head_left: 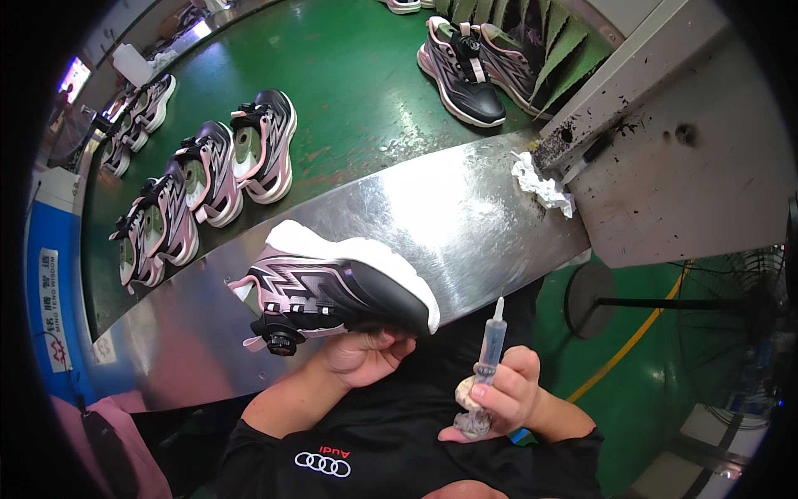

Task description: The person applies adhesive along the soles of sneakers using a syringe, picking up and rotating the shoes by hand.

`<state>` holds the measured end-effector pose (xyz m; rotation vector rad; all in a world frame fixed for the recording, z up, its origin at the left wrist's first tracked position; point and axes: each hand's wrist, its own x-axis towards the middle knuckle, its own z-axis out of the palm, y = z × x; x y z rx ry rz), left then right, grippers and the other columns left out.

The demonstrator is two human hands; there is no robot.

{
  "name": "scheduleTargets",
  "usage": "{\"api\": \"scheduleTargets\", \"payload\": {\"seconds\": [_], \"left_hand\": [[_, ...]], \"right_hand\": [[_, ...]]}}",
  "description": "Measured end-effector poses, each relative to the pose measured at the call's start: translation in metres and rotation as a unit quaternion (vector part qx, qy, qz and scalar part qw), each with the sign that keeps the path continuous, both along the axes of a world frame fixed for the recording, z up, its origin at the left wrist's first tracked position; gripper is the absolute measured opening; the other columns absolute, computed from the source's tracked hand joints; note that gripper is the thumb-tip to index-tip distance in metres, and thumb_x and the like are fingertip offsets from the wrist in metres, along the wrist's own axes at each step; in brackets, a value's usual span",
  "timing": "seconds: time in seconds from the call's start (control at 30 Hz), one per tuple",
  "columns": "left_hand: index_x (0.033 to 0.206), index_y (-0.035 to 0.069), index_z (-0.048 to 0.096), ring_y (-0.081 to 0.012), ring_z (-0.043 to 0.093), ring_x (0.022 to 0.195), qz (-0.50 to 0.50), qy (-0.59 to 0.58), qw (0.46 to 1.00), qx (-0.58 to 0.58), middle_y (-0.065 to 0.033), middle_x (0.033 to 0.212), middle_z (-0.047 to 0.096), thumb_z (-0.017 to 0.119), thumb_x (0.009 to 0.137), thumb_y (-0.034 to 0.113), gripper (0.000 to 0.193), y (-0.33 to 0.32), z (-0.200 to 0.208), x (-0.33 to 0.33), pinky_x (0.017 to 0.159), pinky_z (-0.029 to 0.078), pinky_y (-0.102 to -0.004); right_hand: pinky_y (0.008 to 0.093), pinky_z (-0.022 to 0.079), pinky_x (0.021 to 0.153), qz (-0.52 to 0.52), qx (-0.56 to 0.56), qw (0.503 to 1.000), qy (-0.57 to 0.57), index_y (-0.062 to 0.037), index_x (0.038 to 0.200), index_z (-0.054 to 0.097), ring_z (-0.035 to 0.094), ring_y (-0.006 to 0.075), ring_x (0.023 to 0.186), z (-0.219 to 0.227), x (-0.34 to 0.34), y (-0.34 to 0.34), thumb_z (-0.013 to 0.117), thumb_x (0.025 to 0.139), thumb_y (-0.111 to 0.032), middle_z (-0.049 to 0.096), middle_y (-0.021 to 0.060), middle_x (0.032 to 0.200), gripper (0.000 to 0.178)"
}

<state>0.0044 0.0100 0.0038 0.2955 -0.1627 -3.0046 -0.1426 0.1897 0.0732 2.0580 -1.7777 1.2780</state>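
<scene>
Above the near edge of the metal ledge, a black, pink and white sneaker (332, 287) is tipped on its side, its white sole facing away from me and its toe to the right. My left hand (366, 356) grips it from below, fingers curled at the upper near the toe and partly hidden. A black round lacing dial (281, 339) shows at its near side. In my right hand (509, 392), closed around the barrel, is a clear syringe (492, 341) with its thin tip pointing up. A cream-coloured lump (467, 394) sits against the syringe by my fingers.
Beyond the metal ledge (490, 191), several similar sneakers (212, 170) stand in a row on the green table (349, 108). Another pair (465, 75) is at the back right, beside green dividers. Crumpled white tissue (542, 185) lies by the grey metal panel (673, 158). A fan (748, 291) stands at right.
</scene>
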Motion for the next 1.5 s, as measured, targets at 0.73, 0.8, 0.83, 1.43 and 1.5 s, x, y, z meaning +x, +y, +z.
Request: {"api": "scheduleTargets", "payload": {"seconds": [0.73,0.8,0.83,1.43,1.5], "left_hand": [[0.124,-0.003,0.047,-0.0253,0.055,0.113,0.245,-0.365,0.857,-0.271,-0.0136,0.124,0.055,0.053,0.087,0.011,0.04,-0.043,0.032,0.193,0.101,0.041,-0.0407],[0.124,-0.002,0.048,-0.0255,0.054,0.114,0.262,-0.376,0.845,-0.276,-0.014,0.125,0.055,0.053,0.086,0.01,0.04,-0.043,0.034,0.194,0.101,0.042,-0.0414],[0.125,-0.001,0.047,-0.0257,0.053,0.116,0.263,-0.379,0.841,-0.283,-0.0142,0.126,0.054,0.054,0.086,0.009,0.042,-0.044,0.034,0.196,0.103,0.041,-0.0429],[0.127,-0.001,0.046,-0.0279,0.054,0.115,0.29,-0.38,0.847,-0.233,-0.0151,0.126,0.054,0.063,0.075,-0.003,0.054,-0.047,0.038,0.205,0.101,0.043,-0.0406],[0.129,0.0,0.043,-0.0282,0.052,0.117,0.283,-0.389,0.84,-0.252,-0.0154,0.128,0.052,0.063,0.075,0.0,0.058,-0.049,0.036,0.21,0.102,0.042,-0.0419]], "right_hand": [[0.0369,0.04,0.073,-0.004,0.154,0.979,-0.131,-0.0003,0.117,0.051,0.051,0.0278,0.08,-0.029,-0.077,-0.042,0.079,0.062,-0.048,0.058,0.0115,0.097,0.078],[0.036,0.04,0.073,-0.011,0.157,0.98,-0.121,0.001,0.118,0.051,0.049,0.0271,0.078,-0.033,-0.083,-0.046,0.078,0.063,-0.05,0.057,0.012,0.097,0.08],[0.0357,0.04,0.072,-0.017,0.158,0.979,-0.131,0.0014,0.119,0.05,0.049,0.0267,0.078,-0.034,-0.087,-0.045,0.077,0.063,-0.051,0.056,0.0123,0.097,0.081],[0.0328,0.036,0.061,-0.035,0.13,0.976,-0.172,0.0052,0.118,0.048,0.048,0.0225,0.064,-0.042,-0.09,-0.039,0.074,0.065,-0.056,0.057,0.012,0.089,0.085],[0.0326,0.036,0.061,-0.034,0.133,0.974,-0.181,0.0053,0.118,0.048,0.048,0.0224,0.064,-0.042,-0.091,-0.039,0.074,0.065,-0.056,0.057,0.012,0.088,0.085]]}}
